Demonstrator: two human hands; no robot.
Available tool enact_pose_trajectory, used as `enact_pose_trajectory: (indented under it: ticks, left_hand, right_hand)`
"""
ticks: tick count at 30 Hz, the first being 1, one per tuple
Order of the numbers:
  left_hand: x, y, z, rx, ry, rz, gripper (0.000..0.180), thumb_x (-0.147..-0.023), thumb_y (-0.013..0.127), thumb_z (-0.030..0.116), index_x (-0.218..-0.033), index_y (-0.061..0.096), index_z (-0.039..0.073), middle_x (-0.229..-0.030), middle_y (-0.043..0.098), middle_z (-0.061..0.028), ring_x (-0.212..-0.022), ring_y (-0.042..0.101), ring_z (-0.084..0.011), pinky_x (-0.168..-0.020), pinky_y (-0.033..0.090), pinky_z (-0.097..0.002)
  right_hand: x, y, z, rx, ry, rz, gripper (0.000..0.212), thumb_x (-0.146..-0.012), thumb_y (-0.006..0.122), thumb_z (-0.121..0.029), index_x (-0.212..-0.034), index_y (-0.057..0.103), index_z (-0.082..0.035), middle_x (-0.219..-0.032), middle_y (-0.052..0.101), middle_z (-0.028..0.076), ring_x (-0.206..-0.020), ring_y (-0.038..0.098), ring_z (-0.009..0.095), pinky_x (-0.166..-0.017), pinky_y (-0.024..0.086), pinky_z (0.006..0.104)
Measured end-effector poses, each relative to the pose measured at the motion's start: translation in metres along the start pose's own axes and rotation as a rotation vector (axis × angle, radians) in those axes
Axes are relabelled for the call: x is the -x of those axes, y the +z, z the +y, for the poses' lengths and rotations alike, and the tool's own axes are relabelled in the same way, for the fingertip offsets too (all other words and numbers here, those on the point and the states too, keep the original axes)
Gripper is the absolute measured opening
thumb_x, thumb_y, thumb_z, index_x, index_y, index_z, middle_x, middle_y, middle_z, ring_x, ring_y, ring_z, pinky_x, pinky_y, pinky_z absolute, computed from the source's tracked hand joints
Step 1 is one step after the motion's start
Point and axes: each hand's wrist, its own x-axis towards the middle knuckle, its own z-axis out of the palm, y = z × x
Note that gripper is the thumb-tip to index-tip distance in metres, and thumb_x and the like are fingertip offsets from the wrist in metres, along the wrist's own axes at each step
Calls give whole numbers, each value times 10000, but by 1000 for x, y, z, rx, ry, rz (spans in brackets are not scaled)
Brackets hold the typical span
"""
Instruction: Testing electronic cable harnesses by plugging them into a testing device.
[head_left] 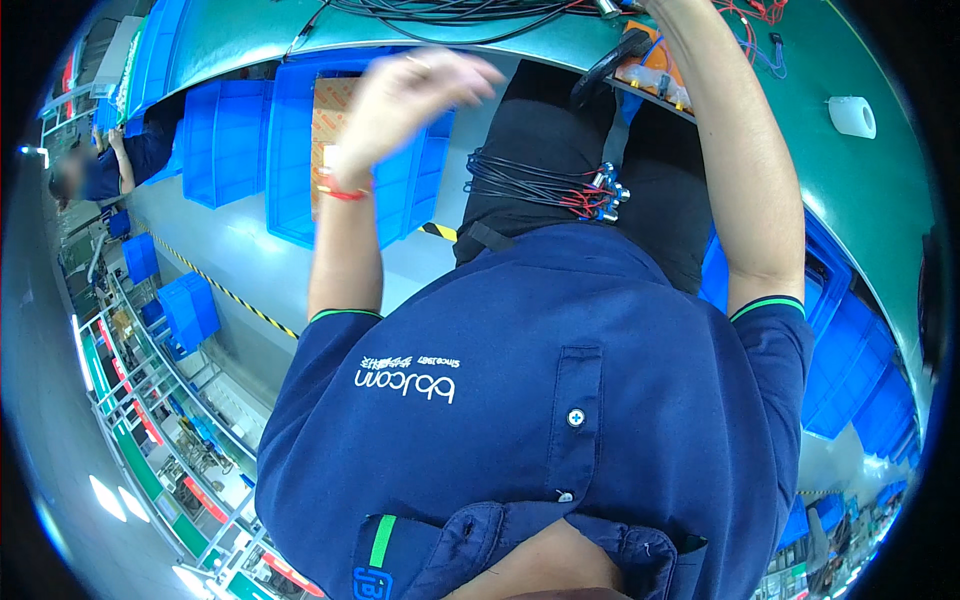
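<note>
My left hand [425, 88] is raised over a blue bin beside the table edge, a red band round its wrist. Motion smears its fingers; nothing plain shows in them. The right forearm [735, 160] reaches over the green table [840, 65], and its hand is cut off by the top edge. Close to that wrist are a metal connector [607, 8] and an orange fixture [650, 65] with clear pieces and a black handle [612, 68]. Across my lap lies a bundle of black cables [525, 183] with metal-and-blue connectors [605, 190] and red wires.
Long black cables [440, 15] lie coiled along the table's far part. A white roll [852, 117] stands to the right, near red and purple wires [772, 55]. Blue bins [225, 140] flank me, one holding a cardboard piece [330, 115]. Another person [120, 165] works at far left.
</note>
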Motion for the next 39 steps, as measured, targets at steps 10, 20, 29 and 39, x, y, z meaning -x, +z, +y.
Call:
enact_pose_trajectory:
  ticks: [10, 20, 29, 39]
  left_hand:
    - [3, 144, -49, -767, 113, -179, 161, -812, 682, 162, -911, 677, 35, -896, 558, -115, -893, 538, -292, -806, 457, -385]
    - [1, 115, 12, 343, -153, -278, 101, -914, 663, 95, -978, 636, 21, -755, 617, -7, -708, 546, -41, -629, 450, -204]
    - [-10, 68, 34, -40, 106, -69, 197, -867, 683, 63, -1054, 743, 72, -729, 586, -30, -665, 529, -99, -592, 416, -243]
    - [-26, 139, 35, 1114, -110, -43, 213, -923, 641, 129, -1081, 642, -15, -861, 630, -87, -831, 607, -188, -755, 503, -315]
  right_hand:
    - [41, 13, 3, 1369, -1055, 154, 199, -846, 487, -129, -967, 559, 12, -920, 540, 154, -912, 502, 304, -830, 414, 407]
    - [239, -36, -13, 884, 245, -350, 470, -833, 732, -285, -1203, 560, -53, -991, 614, 123, -976, 612, 283, -914, 462, 387]
    - [326, -190, -101, -353, 151, 390, 171, -952, 570, -140, -1001, 538, 21, -676, 417, -39, -506, 394, 55, -503, 379, 235]
    - [377, -270, -142, -395, -378, 1067, 124, -924, 551, -77, -974, 509, 28, -725, 376, 45, -673, 382, 161, -678, 347, 321]
